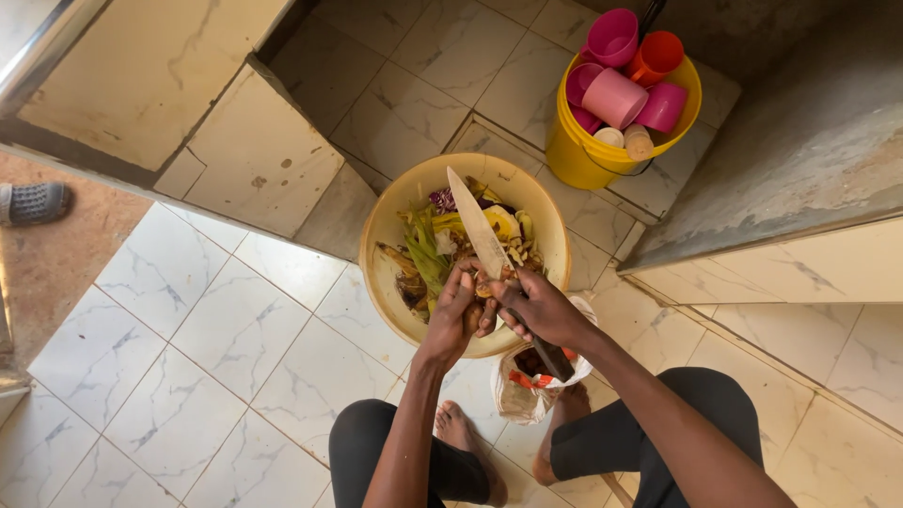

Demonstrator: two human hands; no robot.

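I sat with both hands over the near rim of the wide yellow basin [386, 245], which stood on the pale marbled floor tiles [235, 329] between my knees and the step. My right hand [541, 306] was wrapped tight around the dark handle of a long kitchen knife [480, 230], whose blade angled up and away across the basin, above the scraps. My left hand [459, 306], fingers curled together, gripped a small piece of something just beside the blade's heel; what it was, I could not tell. Inside the basin lay a heap of vegetable peelings [442, 245], green, yellow, brown and a bit of purple. Beyond the basin, against the grey wall, stood a yellow bucket [574, 150] filled with pink cups [613, 94] and an orange one. On my side of the basin, touching its rim, a crumpled plastic bag [527, 390] rested between my bare feet. Far left of the basin, a grey sandal [33, 202] lay on brown ground.
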